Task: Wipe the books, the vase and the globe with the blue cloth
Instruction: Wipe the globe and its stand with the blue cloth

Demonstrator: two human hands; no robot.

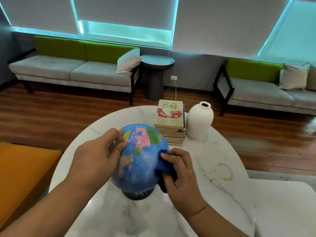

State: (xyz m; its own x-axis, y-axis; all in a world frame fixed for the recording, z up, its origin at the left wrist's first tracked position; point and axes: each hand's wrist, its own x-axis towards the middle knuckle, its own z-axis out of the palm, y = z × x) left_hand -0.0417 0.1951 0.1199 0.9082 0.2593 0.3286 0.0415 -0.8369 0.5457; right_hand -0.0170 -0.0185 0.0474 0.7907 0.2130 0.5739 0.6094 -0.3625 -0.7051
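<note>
A blue globe [142,161] on a dark base stands on the white marble table [222,194], near its front. My left hand [97,156] grips the globe's left side. My right hand [179,173] presses a bunched dark blue cloth [165,165] against the globe's right side. Behind the globe lies a stack of several books [171,122], the top one with a cream and red cover. A white vase [199,122] stands upright just to the right of the stack.
Brown ring stains [222,173] mark the table right of the globe. An orange seat [22,177] is at the left. Grey and green sofas [71,71] and a dark round side table [156,74] line the far wall across a wooden floor.
</note>
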